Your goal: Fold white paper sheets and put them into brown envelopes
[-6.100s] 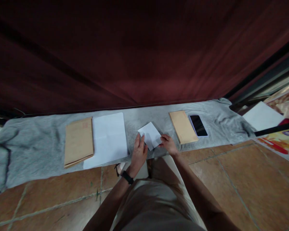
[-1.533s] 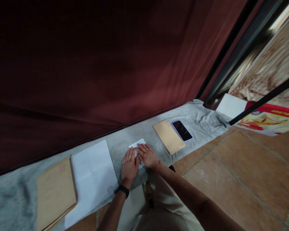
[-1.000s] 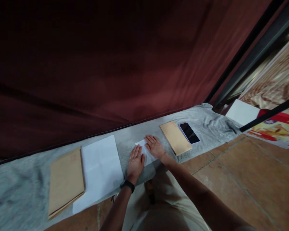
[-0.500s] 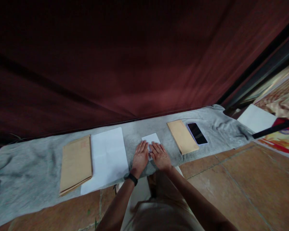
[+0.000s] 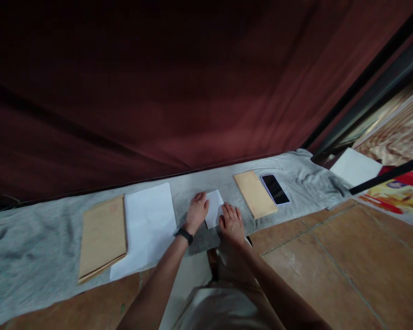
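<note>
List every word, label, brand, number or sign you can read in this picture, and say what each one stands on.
No text can be read.
Left brown envelope: faint reddish print, too blurred to read.
Red and yellow printed item at far right: blue mark, too blurred to read.
Small white paper, large white sheet, phone: no readable text.

Our left forearm [image 5: 154,286] and right forearm [image 5: 270,279] extend forward and inward. Our left hand [image 5: 197,212] has the fingers partly bent; our right hand [image 5: 232,224] is turned palm down, with fingers rather straight.
</note>
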`<action>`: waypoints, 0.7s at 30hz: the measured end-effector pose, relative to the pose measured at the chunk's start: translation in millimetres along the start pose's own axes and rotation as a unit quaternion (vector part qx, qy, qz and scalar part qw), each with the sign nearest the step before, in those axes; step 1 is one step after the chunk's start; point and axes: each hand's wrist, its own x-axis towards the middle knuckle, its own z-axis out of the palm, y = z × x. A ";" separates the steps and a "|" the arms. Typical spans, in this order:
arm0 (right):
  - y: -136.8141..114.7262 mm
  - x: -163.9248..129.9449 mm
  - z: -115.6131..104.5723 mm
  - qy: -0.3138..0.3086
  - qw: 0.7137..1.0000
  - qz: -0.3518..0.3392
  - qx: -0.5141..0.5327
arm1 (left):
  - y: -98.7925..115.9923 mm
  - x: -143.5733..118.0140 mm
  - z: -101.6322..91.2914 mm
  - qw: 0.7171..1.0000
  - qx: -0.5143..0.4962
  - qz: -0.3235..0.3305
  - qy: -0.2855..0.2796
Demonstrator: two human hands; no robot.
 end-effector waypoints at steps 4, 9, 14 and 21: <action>0.8 1.0 -1.1 -0.014 1.000 -0.001 0.003 | 8.7 20.7 -6.2 0.999 0.019 0.004 -0.027; 0.7 1.1 -1.4 -0.026 1.000 0.004 -0.002 | 10.5 17.5 -9.8 0.998 0.019 -0.035 -0.043; 2.3 0.7 -2.9 -0.011 1.000 0.002 0.009 | 1.6 11.3 -17.3 0.990 -0.017 -0.127 -0.061; 5.2 -0.3 -1.9 0.002 0.999 -0.010 0.040 | -19.2 -6.0 -17.4 0.956 -0.202 -0.202 -0.073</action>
